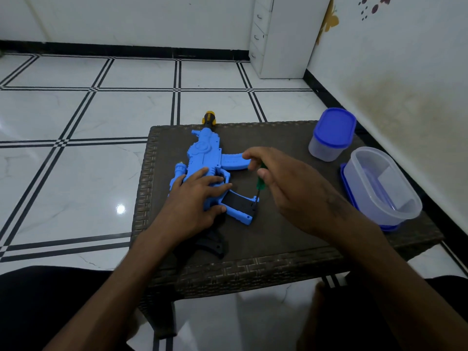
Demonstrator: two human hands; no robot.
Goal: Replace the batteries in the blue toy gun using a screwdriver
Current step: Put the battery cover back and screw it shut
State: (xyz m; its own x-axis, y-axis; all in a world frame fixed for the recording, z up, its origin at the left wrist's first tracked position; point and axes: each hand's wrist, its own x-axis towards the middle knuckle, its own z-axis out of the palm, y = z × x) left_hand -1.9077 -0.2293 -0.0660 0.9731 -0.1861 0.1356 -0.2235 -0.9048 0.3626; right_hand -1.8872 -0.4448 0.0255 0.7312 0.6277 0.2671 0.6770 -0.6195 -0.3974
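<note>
Blue toy gun (pixel 202 158), unlabelled, lies under flat left hand (pixel 195 198); right hand (pixel 291 183) grips screwdriver (pixel 258 184).

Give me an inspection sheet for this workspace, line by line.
Surface: dark woven-pattern table, low, on a tiled floor.
Job's things: blue toy gun lies flat on the table, muzzle away from the person; green-handled screwdriver stands upright, tip at the end of the gun's grip.
Clutter: lidded tub with blue lid; open clear container resting on its blue lid, both at the right.
Grippers: left hand presses flat on the gun body; right hand holds the screwdriver.
Cables: nothing seen.
Surroundings: white cabinet, stained wall at the right.
</note>
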